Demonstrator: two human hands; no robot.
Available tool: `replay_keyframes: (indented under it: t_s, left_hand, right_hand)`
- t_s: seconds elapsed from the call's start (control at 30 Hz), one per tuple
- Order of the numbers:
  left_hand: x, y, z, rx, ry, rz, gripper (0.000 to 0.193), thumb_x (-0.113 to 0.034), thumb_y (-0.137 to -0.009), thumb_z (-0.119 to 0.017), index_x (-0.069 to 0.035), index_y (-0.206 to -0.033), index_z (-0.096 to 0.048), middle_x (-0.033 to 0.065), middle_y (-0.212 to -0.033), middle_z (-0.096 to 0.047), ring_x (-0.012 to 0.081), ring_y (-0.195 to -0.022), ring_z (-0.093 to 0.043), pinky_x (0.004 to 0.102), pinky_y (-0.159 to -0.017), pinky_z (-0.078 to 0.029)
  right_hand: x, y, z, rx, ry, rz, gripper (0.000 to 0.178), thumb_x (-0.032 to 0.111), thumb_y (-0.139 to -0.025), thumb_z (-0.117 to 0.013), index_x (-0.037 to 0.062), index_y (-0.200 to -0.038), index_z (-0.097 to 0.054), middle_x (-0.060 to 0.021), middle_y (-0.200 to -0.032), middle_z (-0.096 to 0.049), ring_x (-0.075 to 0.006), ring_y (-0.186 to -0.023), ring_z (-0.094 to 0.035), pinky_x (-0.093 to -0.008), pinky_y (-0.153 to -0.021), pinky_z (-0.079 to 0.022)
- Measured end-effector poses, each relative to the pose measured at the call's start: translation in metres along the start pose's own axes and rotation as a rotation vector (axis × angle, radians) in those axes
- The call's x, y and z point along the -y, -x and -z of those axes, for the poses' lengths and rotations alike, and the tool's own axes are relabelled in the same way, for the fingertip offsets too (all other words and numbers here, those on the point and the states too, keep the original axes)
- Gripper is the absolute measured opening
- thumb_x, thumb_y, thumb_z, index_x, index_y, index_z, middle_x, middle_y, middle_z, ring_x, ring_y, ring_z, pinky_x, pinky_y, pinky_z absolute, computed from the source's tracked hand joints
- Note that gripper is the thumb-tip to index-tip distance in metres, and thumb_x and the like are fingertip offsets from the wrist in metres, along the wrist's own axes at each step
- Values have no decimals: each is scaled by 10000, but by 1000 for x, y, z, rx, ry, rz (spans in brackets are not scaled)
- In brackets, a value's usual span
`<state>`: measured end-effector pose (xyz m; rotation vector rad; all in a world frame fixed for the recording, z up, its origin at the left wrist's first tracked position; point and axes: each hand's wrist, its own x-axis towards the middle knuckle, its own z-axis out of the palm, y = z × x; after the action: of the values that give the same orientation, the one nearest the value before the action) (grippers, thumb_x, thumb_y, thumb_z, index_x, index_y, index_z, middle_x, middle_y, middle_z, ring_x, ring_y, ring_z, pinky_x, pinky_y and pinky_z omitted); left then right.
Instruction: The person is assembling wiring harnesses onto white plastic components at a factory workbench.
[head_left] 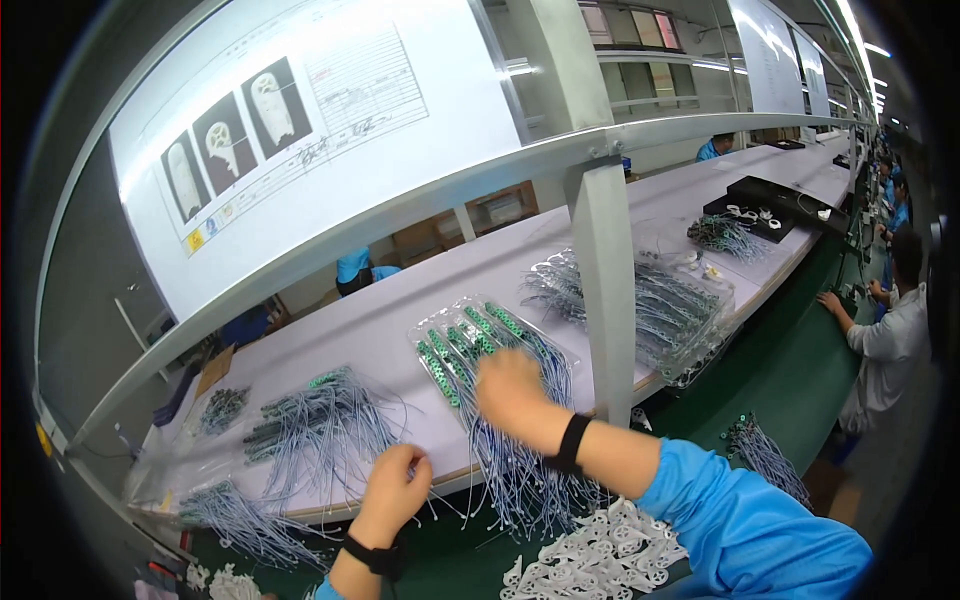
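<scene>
My right hand (512,388), smeared by motion, reaches over a clear plastic tray (415,328) filled with rows of small green circuit boards (440,372). Bundles of thin blue-grey wires (520,470) trail from these boards over the table's front edge. Whether its fingers grip a board is hidden. Lower and to the left, my left hand (398,478) has its thumb and fingers curled together in front of the table edge. Anything within them is too small to make out. Loose wires hang close beside it.
A heap of white plastic parts (598,552) lies on the green surface before me. More wired boards (320,425) lie to the left, with stacked trays (660,300) to the right. A metal post (604,290) rises near my right hand. Co-workers (890,350) work at far right.
</scene>
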<state>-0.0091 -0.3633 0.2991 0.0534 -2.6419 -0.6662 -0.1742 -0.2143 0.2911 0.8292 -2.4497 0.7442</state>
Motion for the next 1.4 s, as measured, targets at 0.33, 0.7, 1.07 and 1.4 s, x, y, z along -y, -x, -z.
replay_keyframes:
  t_s: [0.33, 0.7, 1.07, 1.4]
  left_hand:
    - [-3, -43, -96, -63, 235, 308, 479, -240, -803, -637, 92, -1126, -518, 130, -749, -624, 209, -652, -620, 313, -603, -493]
    - [-19, -38, -46, -20, -92, 240, 319, -252, -800, -581, 26, -941, -647, 169, -743, -655, 268, -591, -636, 339, -577, -495]
    - [-1, -172, -32, -9, -195, 210, 322, -280, -749, -599, 35, -754, -666, 184, -663, -643, 295, -657, -648, 382, -635, -496]
    - [34, -233, -113, 238, -463, 307, 342, -303, -725, -617, -28, -912, -693, 208, -942, -660, 363, -901, -631, 413, -819, -491]
  right_hand:
    - [-69, 16, -14, -36, 116, -340, 315, 211, -808, -540, -60, -968, -554, -281, -1011, -516, -414, -952, -489, -497, -860, -374]
    - [-58, 76, 25, -185, -174, 3, 342, 144, -818, -555, -75, -1058, -451, -291, -1097, -440, -446, -1018, -452, -542, -862, -391]
    - [-104, 236, 111, 727, -1017, -148, 345, 247, -922, -546, 17, -1177, -523, -77, -1019, -608, -114, -834, -562, -255, -722, -470]
    - [-179, 299, 113, 718, -1162, -432, 369, 217, -920, -565, 2, -1213, -503, -51, -1030, -622, -107, -883, -571, -248, -787, -466]
